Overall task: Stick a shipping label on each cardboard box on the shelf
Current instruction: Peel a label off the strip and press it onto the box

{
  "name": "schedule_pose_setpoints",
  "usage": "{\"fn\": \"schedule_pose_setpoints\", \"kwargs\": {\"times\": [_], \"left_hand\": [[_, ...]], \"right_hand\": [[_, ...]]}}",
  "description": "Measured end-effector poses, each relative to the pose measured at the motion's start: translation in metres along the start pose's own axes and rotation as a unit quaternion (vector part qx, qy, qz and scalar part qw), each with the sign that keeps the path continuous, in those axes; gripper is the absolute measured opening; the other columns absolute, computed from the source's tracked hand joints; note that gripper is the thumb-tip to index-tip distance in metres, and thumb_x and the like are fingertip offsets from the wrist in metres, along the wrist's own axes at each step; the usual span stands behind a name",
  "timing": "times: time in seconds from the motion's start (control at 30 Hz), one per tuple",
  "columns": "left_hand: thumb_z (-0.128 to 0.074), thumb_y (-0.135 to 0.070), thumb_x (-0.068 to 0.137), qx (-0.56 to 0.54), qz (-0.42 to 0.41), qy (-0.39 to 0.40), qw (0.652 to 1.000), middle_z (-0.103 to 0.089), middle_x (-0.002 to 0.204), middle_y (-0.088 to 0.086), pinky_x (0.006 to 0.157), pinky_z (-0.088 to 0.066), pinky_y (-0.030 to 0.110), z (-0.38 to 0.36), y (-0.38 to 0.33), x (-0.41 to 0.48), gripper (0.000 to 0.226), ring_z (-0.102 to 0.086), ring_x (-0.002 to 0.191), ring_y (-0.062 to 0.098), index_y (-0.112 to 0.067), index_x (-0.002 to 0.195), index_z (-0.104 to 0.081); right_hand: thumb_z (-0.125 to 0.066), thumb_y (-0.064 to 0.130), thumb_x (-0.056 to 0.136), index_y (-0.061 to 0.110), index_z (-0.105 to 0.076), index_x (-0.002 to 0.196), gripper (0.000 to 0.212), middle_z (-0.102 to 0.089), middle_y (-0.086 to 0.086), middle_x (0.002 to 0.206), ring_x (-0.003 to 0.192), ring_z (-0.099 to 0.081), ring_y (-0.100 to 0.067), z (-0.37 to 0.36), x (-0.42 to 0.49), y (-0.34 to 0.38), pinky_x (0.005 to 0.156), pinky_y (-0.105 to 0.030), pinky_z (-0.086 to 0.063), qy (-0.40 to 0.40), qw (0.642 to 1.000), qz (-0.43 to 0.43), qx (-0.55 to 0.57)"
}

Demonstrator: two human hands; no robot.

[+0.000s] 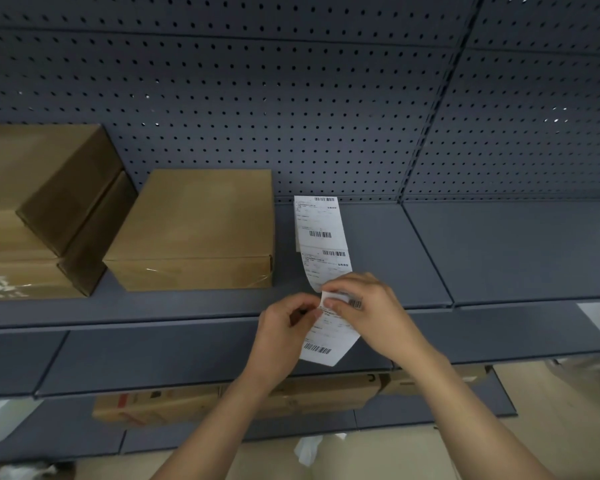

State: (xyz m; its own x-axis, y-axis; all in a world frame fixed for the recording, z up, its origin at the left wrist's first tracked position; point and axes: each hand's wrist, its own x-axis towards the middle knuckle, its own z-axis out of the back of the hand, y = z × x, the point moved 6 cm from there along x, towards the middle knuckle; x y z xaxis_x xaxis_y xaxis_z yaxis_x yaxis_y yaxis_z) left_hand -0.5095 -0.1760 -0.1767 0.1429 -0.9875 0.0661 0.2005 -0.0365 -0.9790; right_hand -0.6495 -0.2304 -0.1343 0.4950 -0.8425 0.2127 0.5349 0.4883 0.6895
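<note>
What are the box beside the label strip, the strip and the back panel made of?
Box: matte brown cardboard, clear tape glinting on its front. Label strip: thin white paper, printed barcodes, bends freely; likely adhesive-backed. Back panel: grey perforated sheet, probably painted metal.

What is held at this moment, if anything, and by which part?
The strip of shipping labels, held mid-length. The left hand pinches its left edge; the right hand pinches a curled-up label edge right beside it.
</note>
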Motion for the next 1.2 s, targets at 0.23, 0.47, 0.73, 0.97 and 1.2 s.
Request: {"fn": "schedule_pose_setpoints", "kwargs": {"times": [0.23, 0.47, 0.73, 0.97, 1.2], "left_hand": [[-0.062, -0.003, 0.094, -0.013, -0.009, -0.01, 1.0, -0.074, 0.099, -0.006, 0.073, -0.053, 0.018, 0.0, -0.002, 0.005, 0.02, -0.07, 0.095, 0.005, -0.018, 0.099, -0.074], [-0.062, -0.003, 0.094, -0.005, -0.015, -0.024, 1.0, -0.073, 0.102, -0.003, 0.075, -0.056, 0.022, 0.0, 0.0, 0.007, 0.022, -0.07, 0.096, 0.008, -0.018, 0.104, -0.075], [-0.058, -0.005, 0.096, -0.075, 0.055, 0.018, 0.995, -0.07, 0.075, -0.009, 0.06, -0.046, 0.017, -0.003, -0.008, 0.011, 0.019, -0.063, 0.066, 0.006, -0.014, 0.097, -0.075], [-0.058, -0.024, 0.098, -0.154, 0.174, 0.072, 0.97, -0.068, 0.07, 0.009, 0.049, -0.036, 0.026, -0.01, -0.008, 0.024, 0.024, -0.054, 0.05, 0.017, -0.007, 0.089, -0.072], [-0.06, -0.015, 0.097, -0.149, 0.183, 0.059, 0.97, -0.064, 0.061, 0.002, 0.052, -0.038, 0.028, -0.005, -0.006, 0.028, 0.017, -0.051, 0.051, 0.015, -0.003, 0.094, -0.072]], "right_hand": [[-0.073, 0.022, 0.088, 0.024, -0.074, 0.106, 0.018, -0.066, 0.014, 0.104, 0.106, -0.055, 0.002, -0.001, 0.0, -0.002, 0.085, -0.009, -0.043, 0.014, 0.999, -0.035, 0.033], [-0.076, 0.019, 0.085, 0.032, -0.068, 0.095, 0.017, -0.066, 0.015, 0.105, 0.101, -0.059, 0.002, -0.003, -0.003, -0.008, 0.082, -0.029, -0.055, 0.005, 0.991, -0.094, 0.095], [-0.072, 0.014, 0.088, 0.023, -0.073, 0.09, 0.009, -0.066, 0.016, 0.097, 0.099, -0.059, 0.004, 0.005, -0.003, -0.004, 0.082, -0.012, -0.047, -0.04, 0.993, -0.058, 0.093], [-0.071, 0.008, 0.087, 0.014, -0.074, 0.089, 0.007, -0.069, 0.007, 0.103, 0.104, -0.062, -0.008, 0.012, 0.001, 0.003, 0.112, -0.024, -0.032, -0.05, 0.996, 0.061, 0.031], [-0.07, 0.008, 0.088, 0.017, -0.074, 0.09, 0.009, -0.063, 0.008, 0.109, 0.111, -0.056, -0.009, 0.021, -0.004, 0.004, 0.097, -0.018, -0.041, -0.043, 0.996, 0.059, 0.047]]}}
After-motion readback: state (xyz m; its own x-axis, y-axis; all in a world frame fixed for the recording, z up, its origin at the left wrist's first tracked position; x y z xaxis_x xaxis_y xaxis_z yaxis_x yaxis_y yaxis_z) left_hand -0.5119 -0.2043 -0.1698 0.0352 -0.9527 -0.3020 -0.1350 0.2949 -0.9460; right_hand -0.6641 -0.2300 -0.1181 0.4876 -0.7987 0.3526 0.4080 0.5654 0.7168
